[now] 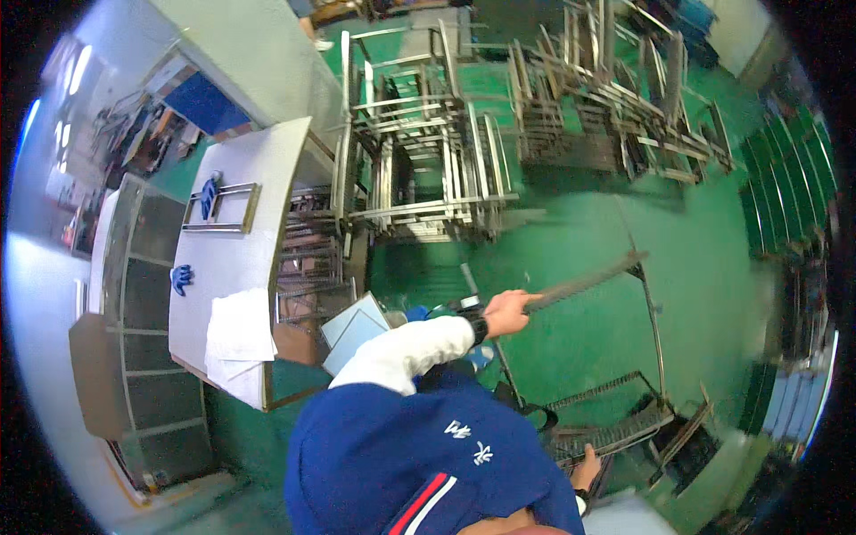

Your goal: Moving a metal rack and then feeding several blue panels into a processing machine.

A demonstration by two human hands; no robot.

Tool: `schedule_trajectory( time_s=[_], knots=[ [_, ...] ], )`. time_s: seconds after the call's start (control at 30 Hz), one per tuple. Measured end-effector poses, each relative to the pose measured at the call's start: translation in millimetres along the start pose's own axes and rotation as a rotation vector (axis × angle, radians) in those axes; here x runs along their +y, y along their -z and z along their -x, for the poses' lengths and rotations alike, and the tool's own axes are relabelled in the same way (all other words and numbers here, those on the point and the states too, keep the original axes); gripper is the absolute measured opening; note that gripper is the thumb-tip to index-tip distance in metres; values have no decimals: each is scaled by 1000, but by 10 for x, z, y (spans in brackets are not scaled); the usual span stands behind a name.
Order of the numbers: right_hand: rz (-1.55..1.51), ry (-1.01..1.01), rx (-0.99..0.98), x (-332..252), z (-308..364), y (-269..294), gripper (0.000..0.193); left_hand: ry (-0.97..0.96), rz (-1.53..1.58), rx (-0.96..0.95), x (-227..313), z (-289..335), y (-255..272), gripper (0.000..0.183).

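Metal frame (588,282) is gripped, what remains unclear: my left hand (506,313) clamps its far side; my right hand's (586,470) closure I cannot tell.

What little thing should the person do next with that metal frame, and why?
I'd perhaps close the left hand firmly around the upper bar of the metal frame: a finger seems stretched along it, the bar looks blurred, so it may be moving, and the right hand is down by the slatted part.
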State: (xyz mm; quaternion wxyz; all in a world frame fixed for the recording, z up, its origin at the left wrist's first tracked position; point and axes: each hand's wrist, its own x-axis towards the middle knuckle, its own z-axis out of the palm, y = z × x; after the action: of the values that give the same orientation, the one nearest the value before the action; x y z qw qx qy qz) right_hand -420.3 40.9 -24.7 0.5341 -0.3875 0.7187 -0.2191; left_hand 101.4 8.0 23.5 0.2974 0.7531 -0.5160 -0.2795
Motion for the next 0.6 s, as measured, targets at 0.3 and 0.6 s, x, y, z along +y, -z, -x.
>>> schedule_trajectory(
  time_s=[0.3,0.6],
  knots=[
    [177,411,-355,-2402,-1676,-1934,29,452,271,532,-848,395,1240,41],
    [200,559,-633,-3956,-1687,-3769,24,540,528,1035,-882,886,1802,28]
  ],
)
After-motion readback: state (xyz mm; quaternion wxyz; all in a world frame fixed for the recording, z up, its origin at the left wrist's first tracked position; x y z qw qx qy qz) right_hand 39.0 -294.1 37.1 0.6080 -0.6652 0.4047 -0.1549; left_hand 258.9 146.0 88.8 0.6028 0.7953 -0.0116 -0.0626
